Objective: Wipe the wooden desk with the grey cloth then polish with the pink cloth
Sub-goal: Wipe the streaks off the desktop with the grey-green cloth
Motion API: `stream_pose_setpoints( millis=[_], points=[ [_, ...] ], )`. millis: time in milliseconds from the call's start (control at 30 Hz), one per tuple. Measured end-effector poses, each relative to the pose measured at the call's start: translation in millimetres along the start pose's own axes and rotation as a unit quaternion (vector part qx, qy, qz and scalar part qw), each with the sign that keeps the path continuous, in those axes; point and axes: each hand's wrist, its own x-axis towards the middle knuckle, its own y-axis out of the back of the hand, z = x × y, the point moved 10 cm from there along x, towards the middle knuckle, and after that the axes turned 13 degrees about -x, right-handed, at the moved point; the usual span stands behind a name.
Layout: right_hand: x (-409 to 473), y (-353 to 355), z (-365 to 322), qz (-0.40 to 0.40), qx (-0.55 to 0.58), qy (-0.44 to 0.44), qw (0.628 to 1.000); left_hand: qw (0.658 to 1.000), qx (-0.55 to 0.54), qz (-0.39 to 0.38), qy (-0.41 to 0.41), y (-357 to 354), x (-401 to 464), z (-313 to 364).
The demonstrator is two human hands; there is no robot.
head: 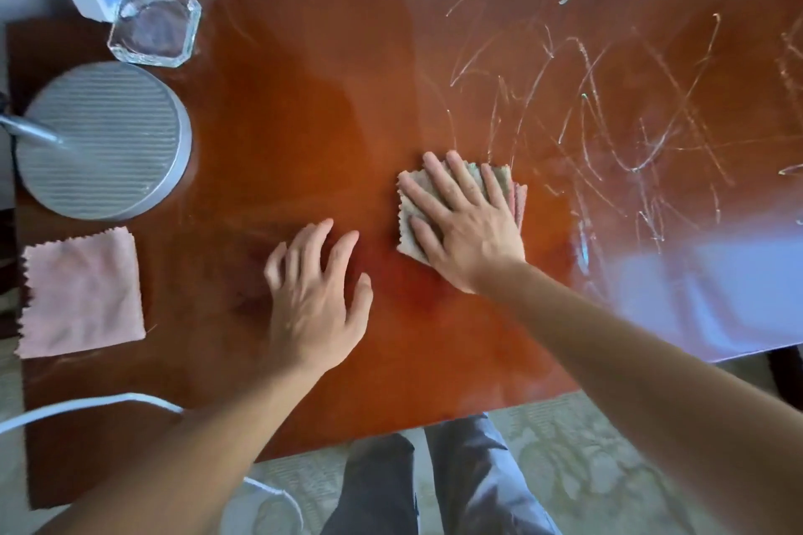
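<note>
- Grey cloth (pixel 410 208) lies flat on the wooden worktop (pixel 304 100), under the right hand (pixel 465 222); fingers straight and spread, palm pressing it down.
- Left hand (pixel 317 295) rests just left of the cloth, fingers spread, holding nothing.
- White streaks (pixel 608 100) cover the worktop right of and beyond the right hand.
- Pink cloth (pixel 82 291) lies well left of the left hand; beyond it, round lamp base (pixel 104 139) and glass dish (pixel 154 26).
</note>
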Motion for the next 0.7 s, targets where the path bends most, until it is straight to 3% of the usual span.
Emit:
stream_pose_setpoints(
  millis=[167, 300, 467, 567, 700],
  points=[
    [58, 11, 45, -0.010, -0.037, -0.006, 0.999, 0.999, -0.005, -0.054, 0.001, -24, 74, 26],
    [20, 3, 22, 0.013, -0.003, -0.003, 1.000, 0.996, 0.005, -0.022, 0.086, -33, 113, 9],
    [-33, -10, 0, 0.000, 0.008, 0.057, 0.998, 0.997, 0.011, -0.003, 0.080, -36, 111, 9],
    [2, -3, 15, -0.008, -0.006, 0.067, 0.998, 0.997, 0.007, -0.001, 0.082, -36, 112, 8],
    [91, 17, 57, 0.004, -0.017, 0.014, 1.000, 0.997, 0.000, 0.011, 0.082, -35, 111, 8]
  ],
)
